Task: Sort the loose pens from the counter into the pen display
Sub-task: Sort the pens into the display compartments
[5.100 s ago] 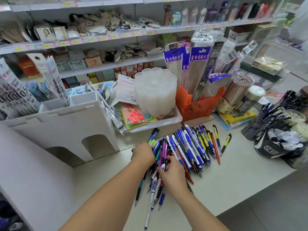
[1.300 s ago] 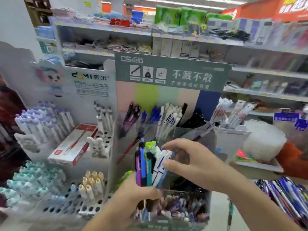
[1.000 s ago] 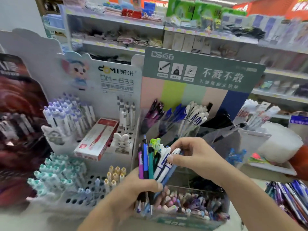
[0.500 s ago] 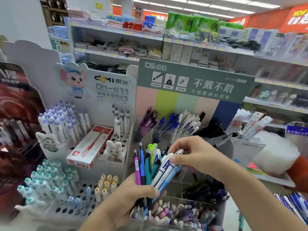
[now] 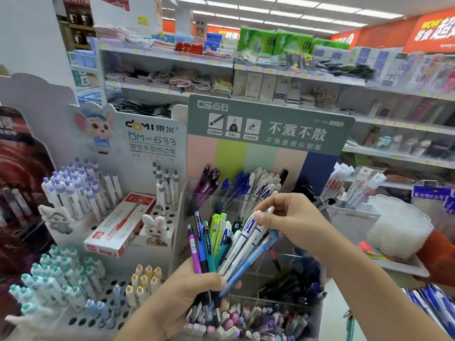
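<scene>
Left hand [image 5: 187, 291] is clenched around a fanned pen bundle [image 5: 221, 247]; right hand [image 5: 293, 220] pinches a white pen [image 5: 248, 232] at the bundle's 1 o'clock. Withdrawal under way; a matching compartment in the pen display [image 5: 268, 124] is needed next.

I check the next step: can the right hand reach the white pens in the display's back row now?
Probably yes: the right hand, pinching a white pen, hovers just before the back-row white pens; nothing between.

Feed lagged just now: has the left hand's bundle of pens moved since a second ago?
Cannot tell. The left hand grips the bundle of pens before the clear pen display as before; only the camera clearly shifted.
</scene>
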